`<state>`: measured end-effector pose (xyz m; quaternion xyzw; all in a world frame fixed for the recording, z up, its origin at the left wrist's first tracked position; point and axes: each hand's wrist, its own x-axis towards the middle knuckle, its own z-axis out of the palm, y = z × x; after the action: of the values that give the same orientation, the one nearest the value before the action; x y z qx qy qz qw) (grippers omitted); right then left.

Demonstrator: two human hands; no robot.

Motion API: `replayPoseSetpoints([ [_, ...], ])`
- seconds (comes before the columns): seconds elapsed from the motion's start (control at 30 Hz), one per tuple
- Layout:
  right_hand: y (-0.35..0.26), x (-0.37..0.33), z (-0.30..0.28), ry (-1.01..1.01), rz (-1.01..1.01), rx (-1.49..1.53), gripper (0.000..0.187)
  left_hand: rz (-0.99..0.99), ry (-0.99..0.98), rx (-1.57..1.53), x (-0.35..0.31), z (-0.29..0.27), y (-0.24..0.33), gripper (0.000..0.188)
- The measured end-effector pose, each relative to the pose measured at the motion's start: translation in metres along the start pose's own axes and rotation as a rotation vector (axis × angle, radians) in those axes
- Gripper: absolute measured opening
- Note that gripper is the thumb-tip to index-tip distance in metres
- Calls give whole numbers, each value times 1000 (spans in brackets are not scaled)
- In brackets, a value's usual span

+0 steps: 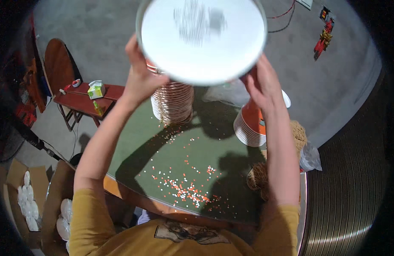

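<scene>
My shirt (pixel 180 239) is mustard yellow, short-sleeved, the sleeves ending above the elbow on both arms, forearms bare. A printed graphic sits across the chest: a dark-outlined, pale figure shape, too bent by the lens edge to make out. Left hand (pixel 141 74) and right hand (pixel 263 83) are both bare: no gloves, no rings, watch or wristband visible on either wrist.

bowl (pixel 201 40): smooth white paper or plastic, matt inside, thin rim
stacked cups (pixel 173 102): paper, ribbed rolled rims
table top (pixel 171 145): green, matt, cloth-like
confetti bits (pixel 186 187): small paper flecks, orange and white
floor (pixel 99 30): grey concrete, rough
side bench (pixel 84 102): dark red glossy wood
</scene>
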<state>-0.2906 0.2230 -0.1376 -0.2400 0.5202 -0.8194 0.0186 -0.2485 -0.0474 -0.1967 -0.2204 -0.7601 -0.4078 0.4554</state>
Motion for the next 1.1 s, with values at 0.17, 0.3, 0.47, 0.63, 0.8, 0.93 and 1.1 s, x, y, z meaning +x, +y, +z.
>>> replayPoseSetpoints([
  [0.17, 3, 66, 28, -291, -224, -196, 44, 113, 37, 401, 91, -22, 14, 89],
  [0.3, 19, 102, 44, -282, -199, -255, 41, -119, 5, 151, 107, -32, -14, 92],
  [0.47, 49, 135, 48, -236, -246, -244, 36, -146, 41, -95, 105, -32, -54, 77],
  [0.63, 56, 148, 48, -282, -122, -300, 38, -235, 7, 81, 98, -35, -75, 75],
  [0.8, 73, 146, 44, -280, -48, -366, 41, -349, 8, -126, 81, -27, -85, 73],
  [0.93, 82, 124, 49, -221, -36, -396, 49, -314, -15, -153, 71, -29, -98, 81],
  [1.1, 103, 120, 34, -195, -80, -350, 49, -287, -13, -151, 64, -17, -96, 72],
])
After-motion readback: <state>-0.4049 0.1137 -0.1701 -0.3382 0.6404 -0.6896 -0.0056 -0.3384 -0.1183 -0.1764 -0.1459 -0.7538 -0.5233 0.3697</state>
